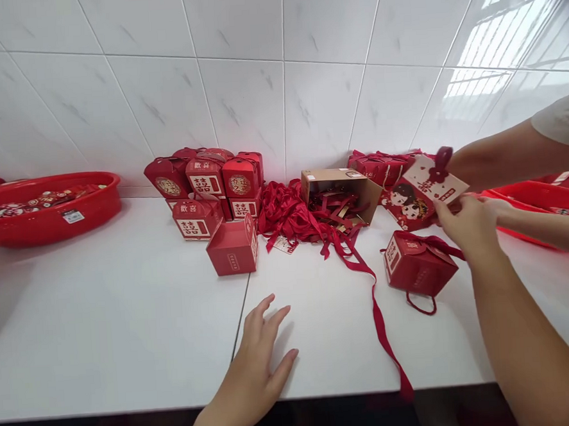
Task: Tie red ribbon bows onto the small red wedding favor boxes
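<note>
My left hand point(255, 362) hovers over the front of the white table, fingers spread, holding nothing. Beyond its fingertips stands a red gift box point(229, 252) with its flaps partly raised. My right hand point(471, 224) is at the right, its fingers on the edge of a red and cream gift box point(413, 195) printed with cartoon figures and topped by a ribbon bow. A co-worker's arm point(497, 155) reaches to the same box; that hand is mostly hidden. Below it sits a closed red gift box point(420, 266) with ribbon and a cord handle.
Stacked red gift boxes point(205, 179) stand near the tiled wall. Beside them lie a heap of red ribbons point(289, 209) and an open cardboard box point(375, 201) of ribbons. One ribbon point(380, 323) trails over the front edge. Red basins point(95, 199) stand at both sides.
</note>
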Tool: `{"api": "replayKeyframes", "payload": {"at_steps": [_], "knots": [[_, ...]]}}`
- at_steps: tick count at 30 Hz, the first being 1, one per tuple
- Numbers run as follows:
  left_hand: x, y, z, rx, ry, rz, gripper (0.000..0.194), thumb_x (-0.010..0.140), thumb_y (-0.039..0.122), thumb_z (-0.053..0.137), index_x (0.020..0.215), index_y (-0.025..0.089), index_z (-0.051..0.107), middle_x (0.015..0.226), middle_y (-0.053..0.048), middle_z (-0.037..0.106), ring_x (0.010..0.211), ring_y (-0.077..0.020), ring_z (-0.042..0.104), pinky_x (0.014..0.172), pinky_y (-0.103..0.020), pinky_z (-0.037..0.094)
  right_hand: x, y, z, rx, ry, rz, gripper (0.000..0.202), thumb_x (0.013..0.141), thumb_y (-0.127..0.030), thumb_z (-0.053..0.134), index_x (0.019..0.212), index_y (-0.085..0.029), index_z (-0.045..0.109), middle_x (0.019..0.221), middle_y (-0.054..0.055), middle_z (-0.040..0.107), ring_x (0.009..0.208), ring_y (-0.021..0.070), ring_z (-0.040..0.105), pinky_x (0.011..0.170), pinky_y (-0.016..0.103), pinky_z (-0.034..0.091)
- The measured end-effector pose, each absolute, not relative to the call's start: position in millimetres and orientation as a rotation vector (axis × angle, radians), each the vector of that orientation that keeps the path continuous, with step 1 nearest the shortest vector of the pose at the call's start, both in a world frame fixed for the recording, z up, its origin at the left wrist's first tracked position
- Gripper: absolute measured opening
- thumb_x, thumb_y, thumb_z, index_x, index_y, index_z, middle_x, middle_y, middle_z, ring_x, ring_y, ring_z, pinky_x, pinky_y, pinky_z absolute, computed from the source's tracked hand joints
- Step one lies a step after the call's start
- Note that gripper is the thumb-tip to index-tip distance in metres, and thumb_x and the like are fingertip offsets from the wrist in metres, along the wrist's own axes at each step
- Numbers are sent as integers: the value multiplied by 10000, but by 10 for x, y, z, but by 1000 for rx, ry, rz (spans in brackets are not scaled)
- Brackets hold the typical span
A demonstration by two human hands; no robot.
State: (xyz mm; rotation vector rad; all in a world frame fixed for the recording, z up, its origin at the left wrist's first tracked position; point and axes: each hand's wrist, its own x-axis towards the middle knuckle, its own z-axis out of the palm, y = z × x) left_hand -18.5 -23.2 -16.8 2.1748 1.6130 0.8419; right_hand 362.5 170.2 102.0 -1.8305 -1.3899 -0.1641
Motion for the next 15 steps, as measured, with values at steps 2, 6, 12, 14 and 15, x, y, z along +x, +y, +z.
{"api": "replayKeyframes", "payload": {"at_steps": [2, 6, 12, 14, 15], "knots": [[-180, -236, -158, 2180, 1612, 818, 470, 949, 275, 509, 1402, 331, 399, 1527, -127, 304, 1406, -336, 365, 1028, -537, 494, 3687, 1842, 1029, -1884, -1432, -138, 220, 819, -294, 628, 651, -152, 616, 671, 138, 661, 759, 268, 637, 712, 404, 404], [-170, -241, -126, 2198, 1626, 817, 460, 934, 254, 529, 1381, 309, 435, 1517, -133, 342, 1383, -334, 404, 1024, -535, 497, 3687, 1990, 917, -1970, -1545, -33, 373, 732, -358, 712, 458, -174, 537, 518, 85, 582, 652, 247, 635, 630, 392, 368], [-172, -256, -137, 2184, 1631, 775, 444, 936, 254, 520, 1371, 297, 445, 1527, -130, 329, 1399, -325, 386, 1048, -531, 481, 3606, 1829, 866, -1907, -1594, 11, 462, 769, -502, 664, 496, -131, 621, 737, 149, 680, 667, 221, 666, 562, 351, 372], [-173, -263, -137, 2176, 1633, 752, 442, 942, 269, 510, 1377, 295, 437, 1533, -130, 315, 1412, -320, 366, 1062, -530, 470, 3562, 1668, 887, -1846, -1583, -31, 450, 839, -499, 596, 597, -130, 681, 911, 181, 693, 802, 238, 685, 598, 349, 397], [-173, -266, -137, 2172, 1635, 747, 439, 945, 275, 507, 1377, 294, 436, 1534, -130, 311, 1416, -319, 357, 1066, -529, 467, 3530, 1575, 888, -1810, -1581, -60, 445, 860, -499, 575, 645, -132, 704, 964, 190, 688, 851, 246, 685, 612, 352, 406]]}}
